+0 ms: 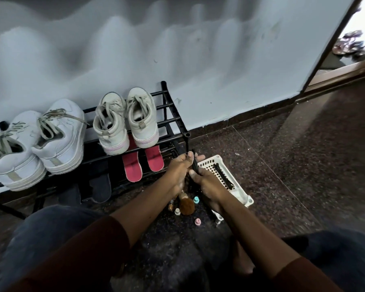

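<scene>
Mostly hidden: dark thin object (195,165), pinched between fingers of left hand (178,166) and right hand (207,182); kind unclear. White basket (241,193) partly covered behind right fingers. Small caps (196,199) below the fingers too small to identify.

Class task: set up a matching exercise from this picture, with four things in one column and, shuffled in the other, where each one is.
Things:
1 black tool
2 brown brush
3 high-top shoes
4 pink soles

Places:
A on the top shelf of the shoe rack
B on the floor, between the forearms
C gripped by the left hand and the right hand
D below the top shelf, under the high-top shoes

Pairs: 1-C, 2-B, 3-A, 4-D
</scene>
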{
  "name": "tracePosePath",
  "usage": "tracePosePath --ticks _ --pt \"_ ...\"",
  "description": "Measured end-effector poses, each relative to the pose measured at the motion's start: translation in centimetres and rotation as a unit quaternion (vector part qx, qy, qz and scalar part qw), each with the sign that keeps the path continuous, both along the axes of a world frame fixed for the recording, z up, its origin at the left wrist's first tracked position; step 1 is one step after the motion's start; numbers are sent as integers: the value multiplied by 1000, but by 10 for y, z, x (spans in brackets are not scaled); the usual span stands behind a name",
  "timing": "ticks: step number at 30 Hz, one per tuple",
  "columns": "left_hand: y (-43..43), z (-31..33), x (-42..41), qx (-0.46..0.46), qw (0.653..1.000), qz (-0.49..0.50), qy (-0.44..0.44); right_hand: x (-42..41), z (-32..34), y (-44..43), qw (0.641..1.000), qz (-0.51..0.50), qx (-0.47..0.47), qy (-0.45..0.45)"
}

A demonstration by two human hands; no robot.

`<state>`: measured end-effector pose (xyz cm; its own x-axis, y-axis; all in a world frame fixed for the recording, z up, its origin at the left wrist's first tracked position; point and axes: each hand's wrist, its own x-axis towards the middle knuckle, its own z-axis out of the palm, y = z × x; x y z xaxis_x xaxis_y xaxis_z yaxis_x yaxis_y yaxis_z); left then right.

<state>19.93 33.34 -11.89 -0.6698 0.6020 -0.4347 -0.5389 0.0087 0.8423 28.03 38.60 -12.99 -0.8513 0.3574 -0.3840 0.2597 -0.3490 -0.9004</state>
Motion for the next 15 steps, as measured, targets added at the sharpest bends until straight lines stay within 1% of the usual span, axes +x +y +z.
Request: tracePosePath --ticks 2,4,5,7,9,11,12,15 --pt "6 -10 2 -29 999 -22 0 7 -7 7 999 -29 -7 -16" --pt "15 -19 3 -51 998 -25 -1 15 -16 14 997 -39 48 -53" --pt "21 -25 4 -60 998 -19 -3 18 -23 17 992 -37 90 -79" --pt "36 -46 4 -86 996 -17 -1 24 -47 28 976 -29 165 -137" --pt "53 -71 3 -113 993 -34 1 27 -68 41 955 -22 234 -178" --pt "71 -96 0 -132 990 -54 6 28 -87 55 940 -32 270 -207" --pt "80 -107 -2 -143 988 -64 16 28 -94 61 931 -29 293 -215" --pt "107 -143 -21 -194 972 -102 84 19 -125 77 900 -12 364 -239"
